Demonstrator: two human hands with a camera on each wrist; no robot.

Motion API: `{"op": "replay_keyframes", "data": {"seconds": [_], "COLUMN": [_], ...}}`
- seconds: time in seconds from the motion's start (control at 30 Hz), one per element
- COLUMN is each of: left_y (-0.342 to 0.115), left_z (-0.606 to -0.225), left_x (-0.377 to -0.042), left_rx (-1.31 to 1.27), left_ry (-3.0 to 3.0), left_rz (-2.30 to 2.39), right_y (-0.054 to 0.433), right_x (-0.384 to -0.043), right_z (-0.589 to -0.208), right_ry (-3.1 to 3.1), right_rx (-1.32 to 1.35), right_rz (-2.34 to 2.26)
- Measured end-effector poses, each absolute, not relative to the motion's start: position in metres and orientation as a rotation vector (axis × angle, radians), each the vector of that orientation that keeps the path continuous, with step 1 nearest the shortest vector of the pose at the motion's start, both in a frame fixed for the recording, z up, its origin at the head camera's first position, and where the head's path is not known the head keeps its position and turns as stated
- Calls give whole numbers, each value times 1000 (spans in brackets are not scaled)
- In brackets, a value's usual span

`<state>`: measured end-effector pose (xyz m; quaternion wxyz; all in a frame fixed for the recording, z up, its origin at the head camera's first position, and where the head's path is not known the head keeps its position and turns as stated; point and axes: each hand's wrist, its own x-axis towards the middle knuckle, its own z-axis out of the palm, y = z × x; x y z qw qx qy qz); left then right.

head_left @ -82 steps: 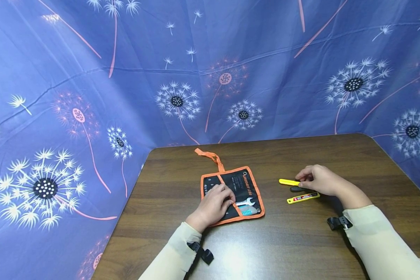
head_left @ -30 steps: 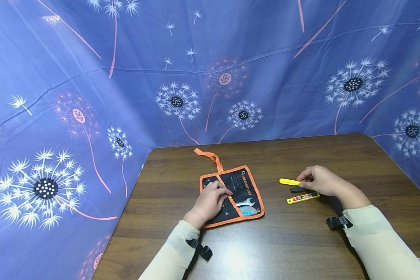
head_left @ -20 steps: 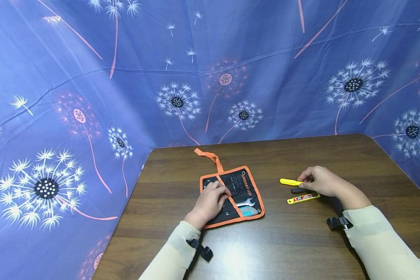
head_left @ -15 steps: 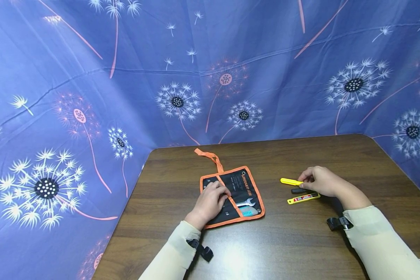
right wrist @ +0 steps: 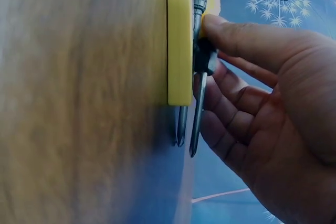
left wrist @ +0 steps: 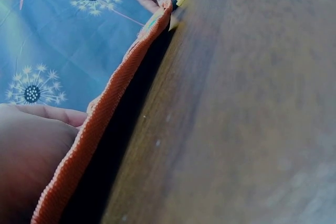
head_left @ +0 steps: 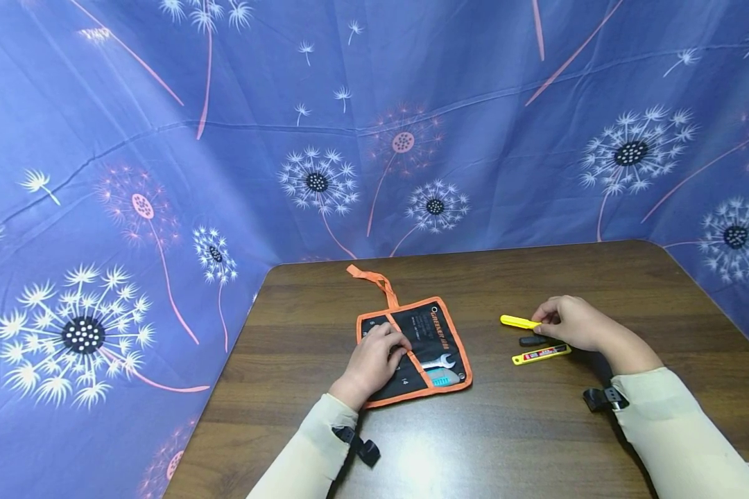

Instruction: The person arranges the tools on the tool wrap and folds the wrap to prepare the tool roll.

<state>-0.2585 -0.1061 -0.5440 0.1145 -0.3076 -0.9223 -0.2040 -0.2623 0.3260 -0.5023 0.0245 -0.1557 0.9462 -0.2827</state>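
Three in a tight cluster, one of them pinched

One right hand [head_left: 573,322], right of center in the frame, pinches a yellow screwdriver [head_left: 517,322] near its black collar [right wrist: 206,59]. Just below it in the frame lie a black-handled screwdriver [head_left: 532,341] and a yellow bar [head_left: 541,354] with a red label. The left hand [head_left: 377,357] rests with bent fingers on a black pouch [head_left: 427,333] in the lower middle; whether it pinches the fabric, I cannot tell.

Crowding looks the likeliest trouble: a sideways lift could drag the black-handled screwdriver along, since the two shafts [right wrist: 198,114] run close together. So small a pinch might also let the yellow one swivel. A tug on the pouch could loosen the wrench [head_left: 438,361] or the teal tool [head_left: 444,377], both poking past the orange band [head_left: 422,371].

Behind, the table [head_left: 462,277] ends at the patterned cloth [head_left: 243,69], with the orange tie [head_left: 374,276] near that edge. Its side edges slope toward the lower corners. Wood spreads between pouch and cluster and down toward bottom center, leaving sideways room for either hand.
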Motion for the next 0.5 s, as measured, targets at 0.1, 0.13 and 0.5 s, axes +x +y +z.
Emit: {"op": "replay_keyframes", "data": {"seconds": [0.1, 0.13, 0.5], "left_y": [-106, -106, -107], "left_z": [-544, -544, -544], "left_x": [-258, -258, -258], "left_rx": [-897, -896, -895], "left_ry": [-2702, -2700, -2694], "left_rz": [-595, -593, -591], "right_y": [325, 324, 304], "right_x": [-262, -262, -256], "right_z": [-500, -499, -488], "right_ry": [2949, 2959, 3022], "right_rx": [-499, -501, -600], "right_rz": [-864, -856, -907]}}
